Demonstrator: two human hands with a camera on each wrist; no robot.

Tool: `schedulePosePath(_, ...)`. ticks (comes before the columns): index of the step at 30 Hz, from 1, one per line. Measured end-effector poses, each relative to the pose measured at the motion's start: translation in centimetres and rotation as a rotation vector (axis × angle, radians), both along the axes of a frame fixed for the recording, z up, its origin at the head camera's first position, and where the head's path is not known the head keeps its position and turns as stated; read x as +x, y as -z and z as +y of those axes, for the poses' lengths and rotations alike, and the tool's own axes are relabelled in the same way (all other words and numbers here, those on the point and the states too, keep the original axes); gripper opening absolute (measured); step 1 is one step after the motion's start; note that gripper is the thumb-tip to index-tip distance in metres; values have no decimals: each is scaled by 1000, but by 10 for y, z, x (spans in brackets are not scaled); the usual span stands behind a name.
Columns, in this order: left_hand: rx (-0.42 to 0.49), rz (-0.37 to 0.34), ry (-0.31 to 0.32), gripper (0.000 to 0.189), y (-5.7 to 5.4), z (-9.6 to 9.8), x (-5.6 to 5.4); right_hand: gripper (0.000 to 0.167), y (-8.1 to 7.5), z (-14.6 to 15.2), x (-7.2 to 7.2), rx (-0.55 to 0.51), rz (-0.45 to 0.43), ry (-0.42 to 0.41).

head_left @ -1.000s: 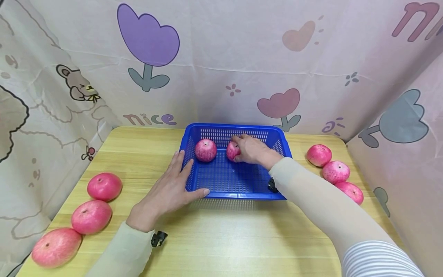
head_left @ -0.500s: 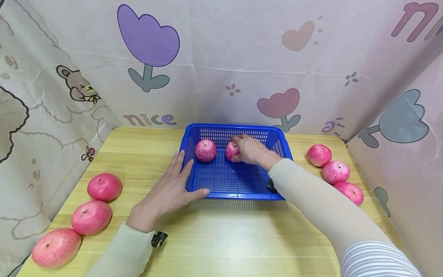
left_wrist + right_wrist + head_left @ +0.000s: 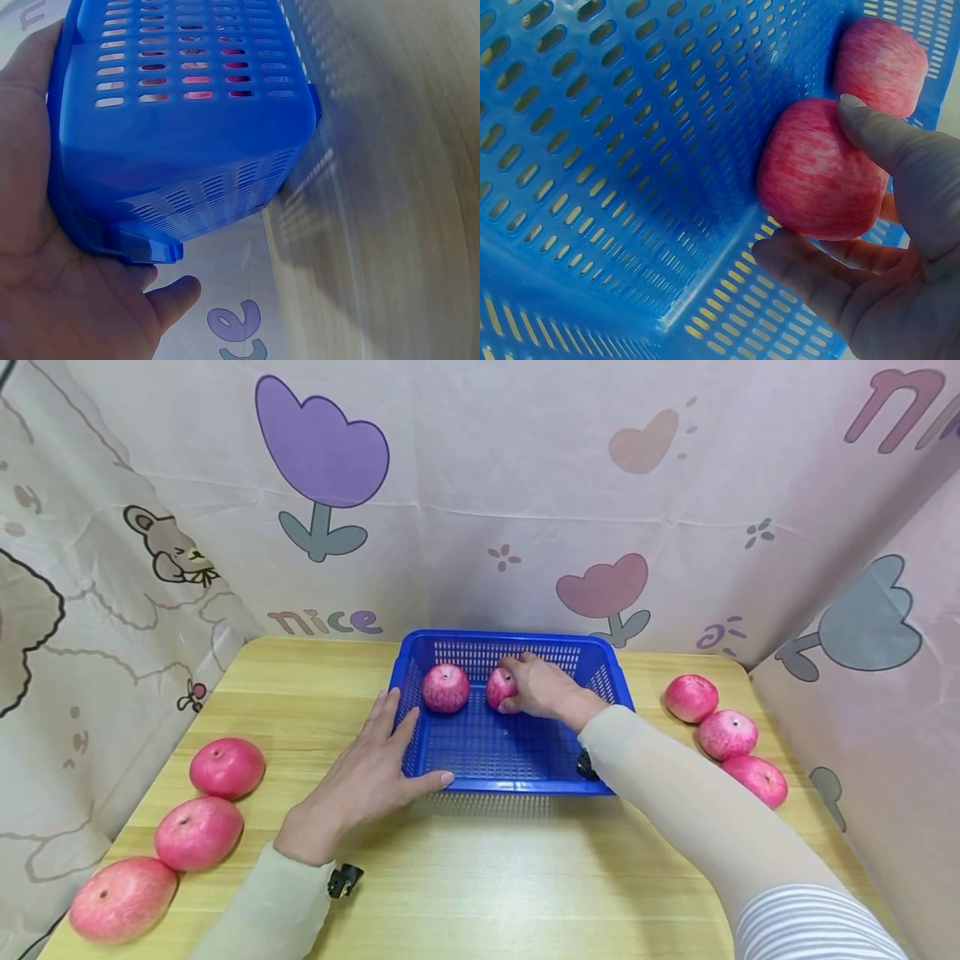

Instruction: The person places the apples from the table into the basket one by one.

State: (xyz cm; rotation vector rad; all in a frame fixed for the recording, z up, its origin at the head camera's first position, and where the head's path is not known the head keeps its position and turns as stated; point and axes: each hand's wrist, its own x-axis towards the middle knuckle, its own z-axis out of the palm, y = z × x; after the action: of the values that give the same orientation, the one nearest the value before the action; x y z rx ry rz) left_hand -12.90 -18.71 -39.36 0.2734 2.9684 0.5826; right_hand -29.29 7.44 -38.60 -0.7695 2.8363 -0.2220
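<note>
A blue perforated plastic basket (image 3: 517,787) stands near the back of the table. My left hand (image 3: 358,783) rests against its left rim, fingers extended along the side and thumb on the front edge. Inside, my right hand (image 3: 551,689) grips a pink-red apple (image 3: 498,688) near the back wall. The right wrist view shows the thumb on top of this apple (image 3: 817,172) and fingers around its lower side. Another apple (image 3: 446,688) sits to its left in the basket, apart from it in the head view.
On the left of the wooden table (image 3: 480,877), three apples lie in a slanting row, the middle one (image 3: 198,833) among them. Three more, including one apple (image 3: 727,734), lie in a row at the right. A printed cloth (image 3: 465,485) hangs behind and at both sides.
My right hand has shifted slightly left with the apple, bringing it a little nearer the other one in the basket. The left hand keeps its place on the rim.
</note>
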Motion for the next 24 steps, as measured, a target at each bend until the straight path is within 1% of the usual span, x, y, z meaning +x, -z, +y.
schedulePosePath(7,-2,-8,-2,123,1,1,0,88,0,0,-1,3,0,-3)
schedulePosePath(12,0,-10,1,124,0,2,0,91,-3,3,-1,10,-18,22)
schedulePosePath(16,4,-9,5,125,0,2,0,92,-9,6,-1,11,-17,29)
schedulePosePath(24,12,-7,2,119,0,2,0,92,-26,16,4,-46,15,64)
